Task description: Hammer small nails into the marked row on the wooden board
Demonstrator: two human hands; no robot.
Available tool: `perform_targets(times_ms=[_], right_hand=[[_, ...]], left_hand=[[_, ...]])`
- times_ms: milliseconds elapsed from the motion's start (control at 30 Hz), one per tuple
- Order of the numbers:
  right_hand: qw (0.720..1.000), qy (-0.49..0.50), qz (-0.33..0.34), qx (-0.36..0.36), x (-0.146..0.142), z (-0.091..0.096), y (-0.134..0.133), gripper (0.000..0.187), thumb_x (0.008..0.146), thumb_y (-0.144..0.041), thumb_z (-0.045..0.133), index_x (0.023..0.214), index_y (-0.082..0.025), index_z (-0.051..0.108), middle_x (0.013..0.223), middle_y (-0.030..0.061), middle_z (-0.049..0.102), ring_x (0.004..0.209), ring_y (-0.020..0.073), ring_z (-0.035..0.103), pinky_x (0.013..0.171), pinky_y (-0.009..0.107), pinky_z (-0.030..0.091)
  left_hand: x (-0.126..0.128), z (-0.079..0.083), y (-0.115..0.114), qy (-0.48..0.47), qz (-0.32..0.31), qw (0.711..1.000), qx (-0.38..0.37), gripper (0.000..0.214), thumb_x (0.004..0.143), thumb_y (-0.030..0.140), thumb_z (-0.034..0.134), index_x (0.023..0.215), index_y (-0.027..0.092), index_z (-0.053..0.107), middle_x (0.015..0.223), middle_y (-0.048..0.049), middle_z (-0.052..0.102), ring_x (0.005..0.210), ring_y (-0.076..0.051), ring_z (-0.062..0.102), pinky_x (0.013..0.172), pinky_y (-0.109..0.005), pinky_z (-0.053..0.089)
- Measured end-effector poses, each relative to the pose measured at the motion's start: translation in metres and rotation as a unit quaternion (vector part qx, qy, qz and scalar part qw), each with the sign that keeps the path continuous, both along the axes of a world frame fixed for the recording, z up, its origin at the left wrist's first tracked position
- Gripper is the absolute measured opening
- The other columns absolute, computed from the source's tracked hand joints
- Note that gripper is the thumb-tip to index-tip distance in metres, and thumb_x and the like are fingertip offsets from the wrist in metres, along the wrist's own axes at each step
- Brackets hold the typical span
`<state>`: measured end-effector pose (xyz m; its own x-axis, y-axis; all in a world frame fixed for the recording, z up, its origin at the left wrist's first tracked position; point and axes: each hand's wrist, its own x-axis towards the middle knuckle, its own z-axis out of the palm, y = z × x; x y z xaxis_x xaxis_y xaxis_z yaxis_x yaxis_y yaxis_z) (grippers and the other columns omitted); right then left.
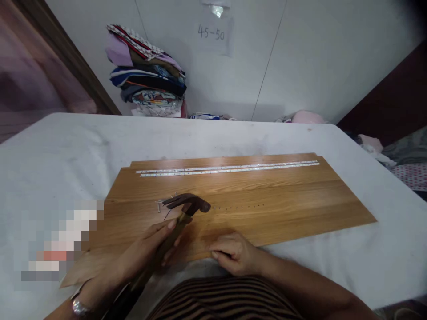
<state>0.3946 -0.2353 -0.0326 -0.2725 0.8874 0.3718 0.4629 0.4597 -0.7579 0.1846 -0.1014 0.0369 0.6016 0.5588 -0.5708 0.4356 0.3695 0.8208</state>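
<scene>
My left hand (156,244), with a watch at the wrist, is wrapped round the wooden handle of a claw hammer (190,202). The hammer's dark head hangs over the wooden board (300,195), claw pointing left and face right. Just behind the claw lie several loose nails (159,206). A row of small dark dots (236,207), nail heads or holes, runs rightward from the hammer face. My right hand (233,254) rests closed at the board's front edge, fingers curled; whatever it may hold is hidden.
Two white marked strips (230,169) lie along the board's far side. A white-covered table (213,138) carries the board. Folded clothes (150,71) are stacked beyond it, against a wall with a paper reading 45-50 (213,38). A blurred-out item (60,244) lies at left.
</scene>
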Motion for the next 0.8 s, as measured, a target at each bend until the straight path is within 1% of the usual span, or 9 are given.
perform_targets(times_ms=[67,100,200,267,333,467,533,700,800], right_hand=[[1.000,-0.014,0.002,0.005,0.000,0.001,0.000,0.020,0.091,-0.015,0.044,0.086,-0.015,0.063,0.065,0.0027,0.062,0.059,0.0125,0.055,0.058,0.022,0.043],[1.000,-0.019,0.004,0.005,0.001,0.001,0.000,0.020,0.091,-0.015,0.043,0.086,-0.015,0.063,0.066,0.0028,0.062,0.059,0.0125,0.055,0.058,0.022,0.043],[1.000,-0.021,0.003,0.008,0.001,0.000,0.000,0.021,0.093,-0.016,0.042,0.090,-0.015,0.063,0.067,0.0030,0.063,0.060,0.0124,0.055,0.058,0.022,0.044],[1.000,-0.020,0.000,0.006,0.001,-0.001,-0.001,0.020,0.094,-0.016,0.043,0.093,-0.015,0.063,0.069,0.0032,0.064,0.062,0.0125,0.056,0.059,0.022,0.045],[1.000,-0.025,-0.001,0.001,0.001,-0.003,-0.002,0.020,0.094,-0.016,0.043,0.094,-0.015,0.063,0.069,0.0032,0.064,0.062,0.0125,0.057,0.060,0.022,0.045],[1.000,-0.026,-0.002,-0.002,0.002,-0.006,-0.003,0.019,0.094,-0.016,0.044,0.090,-0.015,0.063,0.070,0.0035,0.064,0.062,0.0126,0.057,0.061,0.023,0.045],[1.000,-0.020,-0.007,0.000,0.002,-0.007,-0.003,0.019,0.094,-0.016,0.045,0.090,-0.015,0.064,0.071,0.0041,0.065,0.064,0.0126,0.058,0.061,0.023,0.046],[1.000,-0.012,-0.007,0.006,0.002,-0.005,-0.002,0.020,0.095,-0.018,0.045,0.096,-0.015,0.065,0.073,0.0042,0.067,0.065,0.0123,0.060,0.062,0.022,0.047],[1.000,-0.002,-0.003,0.008,0.002,-0.004,-0.002,0.020,0.094,-0.017,0.045,0.096,-0.014,0.065,0.072,0.0041,0.067,0.064,0.0122,0.060,0.062,0.023,0.047]], left_hand=[[0.002,-0.001,-0.001,-0.003,-0.008,1.000,0.002,0.051,0.080,0.061,0.054,0.102,0.017,0.065,0.059,0.0005,0.053,0.048,-0.013,0.045,0.046,-0.025,0.039],[0.002,-0.002,-0.002,-0.004,-0.017,1.000,0.002,0.052,0.081,0.062,0.052,0.100,0.016,0.064,0.059,0.0010,0.052,0.048,-0.012,0.044,0.046,-0.025,0.038],[0.005,-0.004,-0.003,0.000,-0.042,0.999,0.002,0.054,0.083,0.066,0.045,0.086,0.015,0.062,0.053,0.0018,0.049,0.046,-0.011,0.044,0.045,-0.024,0.036],[0.007,-0.002,-0.004,0.007,-0.040,0.999,0.006,0.053,0.082,0.066,0.046,0.079,0.015,0.060,0.052,0.0020,0.048,0.046,-0.011,0.043,0.044,-0.023,0.035],[0.010,0.002,-0.005,0.009,-0.025,1.000,0.014,0.051,0.081,0.064,0.049,0.077,0.015,0.059,0.054,0.0017,0.049,0.047,-0.011,0.042,0.044,-0.023,0.036],[0.013,0.005,-0.007,-0.008,-0.009,1.000,0.003,0.051,0.080,0.062,0.052,0.096,0.014,0.062,0.060,0.0021,0.052,0.047,-0.010,0.044,0.043,-0.022,0.034],[0.013,0.004,-0.008,-0.008,-0.012,1.000,0.001,0.053,0.080,0.061,0.052,0.102,0.013,0.061,0.059,0.0027,0.051,0.046,-0.010,0.044,0.042,-0.022,0.034],[0.016,0.003,-0.008,-0.013,-0.031,0.999,0.009,0.051,0.083,0.060,0.049,0.101,0.014,0.061,0.055,0.0035,0.049,0.046,-0.010,0.043,0.043,-0.022,0.035],[0.016,-0.003,-0.007,-0.020,-0.036,0.999,0.004,0.049,0.083,0.060,0.049,0.097,0.014,0.061,0.057,0.0032,0.050,0.046,-0.010,0.044,0.043,-0.022,0.037]])
